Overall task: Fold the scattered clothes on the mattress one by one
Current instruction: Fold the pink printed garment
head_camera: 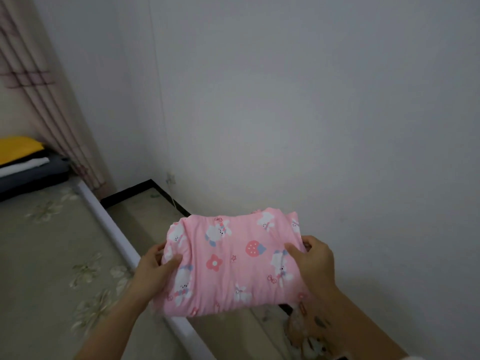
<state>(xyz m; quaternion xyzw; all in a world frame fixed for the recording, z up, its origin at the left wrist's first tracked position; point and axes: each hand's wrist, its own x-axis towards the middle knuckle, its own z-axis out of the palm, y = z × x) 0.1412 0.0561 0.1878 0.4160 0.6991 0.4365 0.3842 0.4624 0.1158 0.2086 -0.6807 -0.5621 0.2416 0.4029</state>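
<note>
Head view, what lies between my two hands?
The folded pink bunny-print garment, gripped at its ends by the left hand and right hand, in the head view.

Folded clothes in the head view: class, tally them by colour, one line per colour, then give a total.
Pink printed folded garment: 1
Yellow folded cloth: 1
White folded cloth: 1
Dark grey folded cloth: 1, possibly more layers
Total: 4

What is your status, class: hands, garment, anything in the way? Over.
Left hand and right hand grip pink garment at its ends. Folded bundle, held in air beside mattress. Nothing blocking it.
</note>
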